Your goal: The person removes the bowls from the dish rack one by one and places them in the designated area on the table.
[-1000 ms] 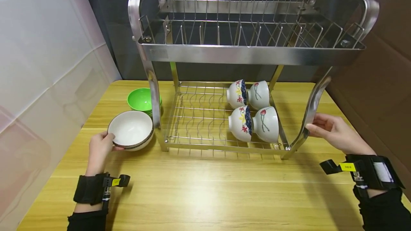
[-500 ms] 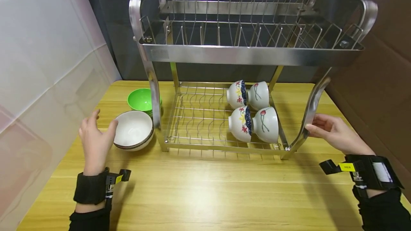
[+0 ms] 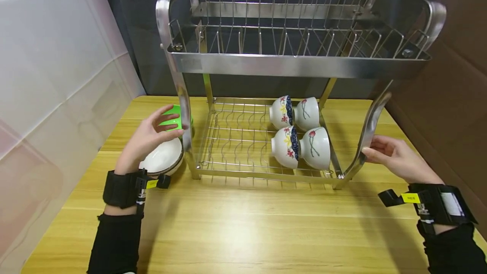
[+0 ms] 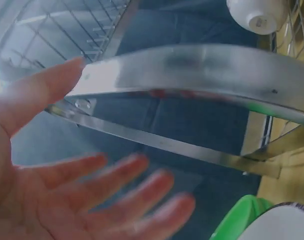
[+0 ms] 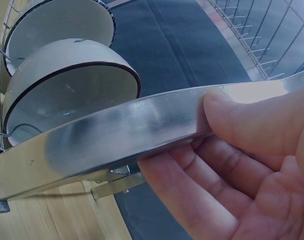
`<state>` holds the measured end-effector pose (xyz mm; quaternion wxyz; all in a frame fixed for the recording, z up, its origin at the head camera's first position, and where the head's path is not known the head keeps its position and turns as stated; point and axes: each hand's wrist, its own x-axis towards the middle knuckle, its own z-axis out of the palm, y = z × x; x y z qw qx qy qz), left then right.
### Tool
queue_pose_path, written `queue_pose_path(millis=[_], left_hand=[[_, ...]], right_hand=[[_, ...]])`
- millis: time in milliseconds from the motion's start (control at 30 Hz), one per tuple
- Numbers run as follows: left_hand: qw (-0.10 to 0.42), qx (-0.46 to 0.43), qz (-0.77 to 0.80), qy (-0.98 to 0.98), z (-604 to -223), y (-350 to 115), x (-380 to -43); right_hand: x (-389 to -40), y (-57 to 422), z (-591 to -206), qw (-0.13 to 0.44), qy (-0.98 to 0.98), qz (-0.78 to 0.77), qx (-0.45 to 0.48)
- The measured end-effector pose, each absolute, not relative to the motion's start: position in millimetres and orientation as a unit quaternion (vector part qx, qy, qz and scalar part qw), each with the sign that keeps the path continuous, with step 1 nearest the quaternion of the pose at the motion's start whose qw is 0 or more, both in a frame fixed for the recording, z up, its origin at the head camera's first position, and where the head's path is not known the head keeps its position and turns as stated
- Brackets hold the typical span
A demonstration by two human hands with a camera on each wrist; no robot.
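Note:
A two-tier metal dish rack (image 3: pixel 266 65) stands on the wooden table. My right hand (image 3: pixel 395 157) grips its right upright, thumb on one face and fingers (image 5: pixel 186 185) on the other in the right wrist view. Beside the left upright, my left hand (image 3: pixel 150 136) is spread, its thumb (image 4: pixel 52 82) overlapping that metal bar in the left wrist view. Below this hand sit white bowls (image 3: pixel 163 157) with a dark rim, stacked and partly hidden. Green bowls (image 3: pixel 173 117) show behind its fingers.
On the lower tier's right side, two flower-patterned bowls (image 3: pixel 284 147) and two tulip-patterned bowls (image 3: pixel 315 148) lie on their sides. The upper tier has upright wire dividers (image 3: pixel 272 41). A white sheet (image 3: pixel 68 75) borders the left; a brown panel (image 3: pixel 449 96) stands right.
My left hand lets go of the white bowls, opens, and moves up and right to the rack's left upright. My right hand keeps its grip on the right upright.

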<state>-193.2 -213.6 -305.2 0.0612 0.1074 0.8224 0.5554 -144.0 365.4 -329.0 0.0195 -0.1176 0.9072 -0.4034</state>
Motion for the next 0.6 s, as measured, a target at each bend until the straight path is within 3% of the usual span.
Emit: queue_pose_path(millis=[300, 600], left_hand=[[0.142, 0.123, 0.613, 0.767, -313, -216, -210], [0.147, 0.128, 0.606, 0.772, -316, -212, -212]], right_hand=[[-143, 364, -328, 0.019, 0.908, -0.402, -0.119], [-144, 364, -329, 0.021, 0.906, -0.408, -0.115]])
